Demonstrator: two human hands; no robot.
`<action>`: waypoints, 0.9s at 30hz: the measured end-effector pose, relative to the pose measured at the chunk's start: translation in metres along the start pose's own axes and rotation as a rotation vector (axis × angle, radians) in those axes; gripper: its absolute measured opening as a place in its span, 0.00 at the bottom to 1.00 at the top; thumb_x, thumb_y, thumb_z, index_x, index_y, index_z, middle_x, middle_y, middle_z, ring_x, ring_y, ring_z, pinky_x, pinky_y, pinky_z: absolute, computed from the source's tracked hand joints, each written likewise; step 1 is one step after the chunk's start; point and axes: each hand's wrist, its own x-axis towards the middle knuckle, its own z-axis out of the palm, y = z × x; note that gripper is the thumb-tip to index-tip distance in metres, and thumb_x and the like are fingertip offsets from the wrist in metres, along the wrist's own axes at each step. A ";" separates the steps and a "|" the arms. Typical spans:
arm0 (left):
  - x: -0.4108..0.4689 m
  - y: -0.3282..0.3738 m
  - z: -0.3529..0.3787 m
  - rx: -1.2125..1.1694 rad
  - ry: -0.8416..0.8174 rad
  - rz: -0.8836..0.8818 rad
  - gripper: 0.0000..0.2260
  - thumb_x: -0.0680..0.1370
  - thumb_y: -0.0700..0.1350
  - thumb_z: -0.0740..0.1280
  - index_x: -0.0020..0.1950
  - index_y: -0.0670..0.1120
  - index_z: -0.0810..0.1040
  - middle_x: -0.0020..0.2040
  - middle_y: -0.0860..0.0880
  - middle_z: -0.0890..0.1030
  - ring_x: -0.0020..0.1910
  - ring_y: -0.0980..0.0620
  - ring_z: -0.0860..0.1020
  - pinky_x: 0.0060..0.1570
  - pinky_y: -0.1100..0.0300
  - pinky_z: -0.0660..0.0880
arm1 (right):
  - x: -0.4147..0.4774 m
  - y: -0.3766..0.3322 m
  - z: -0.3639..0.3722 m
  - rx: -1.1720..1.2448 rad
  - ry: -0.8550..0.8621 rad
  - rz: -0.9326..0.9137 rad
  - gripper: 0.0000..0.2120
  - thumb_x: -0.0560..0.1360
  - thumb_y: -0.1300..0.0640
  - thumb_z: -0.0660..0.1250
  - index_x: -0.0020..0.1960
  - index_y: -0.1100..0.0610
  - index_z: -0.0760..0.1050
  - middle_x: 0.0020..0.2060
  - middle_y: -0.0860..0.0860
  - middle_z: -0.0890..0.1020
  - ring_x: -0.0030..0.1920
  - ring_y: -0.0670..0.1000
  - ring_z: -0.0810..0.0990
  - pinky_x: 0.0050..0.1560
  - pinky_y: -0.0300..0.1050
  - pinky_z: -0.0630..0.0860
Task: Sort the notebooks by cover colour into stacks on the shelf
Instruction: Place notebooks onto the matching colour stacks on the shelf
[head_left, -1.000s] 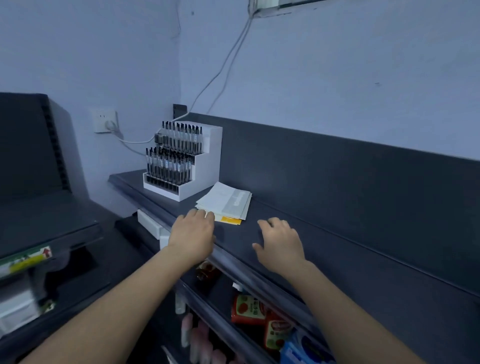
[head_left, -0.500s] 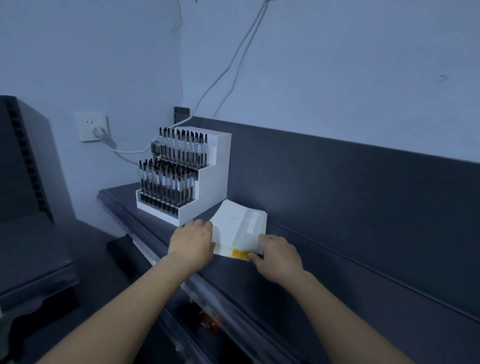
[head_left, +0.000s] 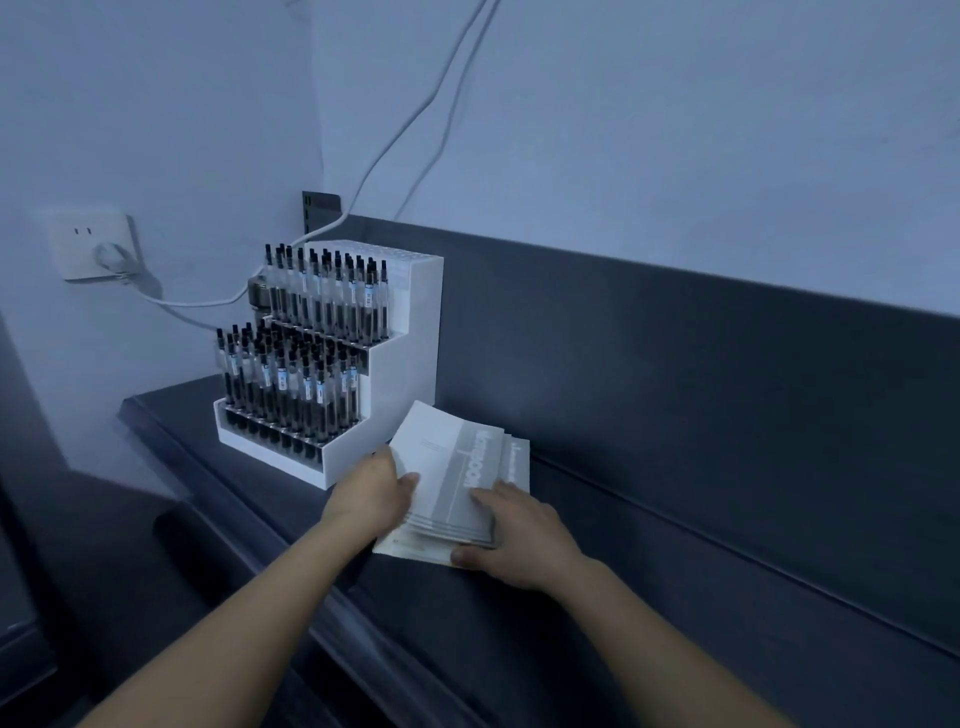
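Observation:
A pile of thin notebooks (head_left: 447, 467) with grey-and-white covers lies on the dark shelf (head_left: 597, 597), just right of the pen stand. The upper notebooks are tilted up off the pile. My left hand (head_left: 371, 493) grips their left edge, thumb on top. My right hand (head_left: 514, 535) holds the near right corner, fingers on the cover and thumb at the pile's front edge. A cream-coloured notebook edge (head_left: 410, 550) shows at the bottom of the pile.
A white stepped stand (head_left: 400, 374) full of black pens stands at the shelf's left end, touching the pile's far corner. A dark back panel (head_left: 675, 374) rises behind the shelf. A wall socket (head_left: 93, 249) with white cables is at the left.
Both hands went from lying flat on the shelf edge to gripping the notebook pile. The upper notebooks have been lifted and tilted. The view moved closer and higher.

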 end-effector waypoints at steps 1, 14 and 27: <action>0.003 -0.003 -0.002 -0.020 0.010 -0.029 0.19 0.80 0.54 0.60 0.64 0.42 0.69 0.61 0.42 0.77 0.59 0.42 0.76 0.53 0.53 0.73 | 0.001 -0.001 -0.001 0.018 0.005 -0.014 0.37 0.71 0.36 0.67 0.74 0.51 0.61 0.71 0.48 0.66 0.71 0.51 0.64 0.70 0.48 0.62; 0.016 -0.020 -0.016 -0.172 0.028 -0.106 0.20 0.78 0.55 0.63 0.64 0.44 0.70 0.58 0.45 0.79 0.56 0.42 0.77 0.49 0.54 0.73 | 0.017 -0.025 0.014 0.129 0.042 0.138 0.52 0.63 0.25 0.64 0.76 0.51 0.52 0.67 0.50 0.69 0.68 0.55 0.67 0.69 0.51 0.62; -0.002 -0.033 -0.028 -0.279 -0.009 -0.105 0.16 0.76 0.50 0.67 0.59 0.43 0.75 0.53 0.45 0.80 0.47 0.46 0.77 0.41 0.57 0.74 | -0.003 -0.036 0.007 0.347 0.026 0.159 0.38 0.67 0.34 0.70 0.71 0.46 0.61 0.67 0.42 0.72 0.65 0.49 0.71 0.64 0.48 0.70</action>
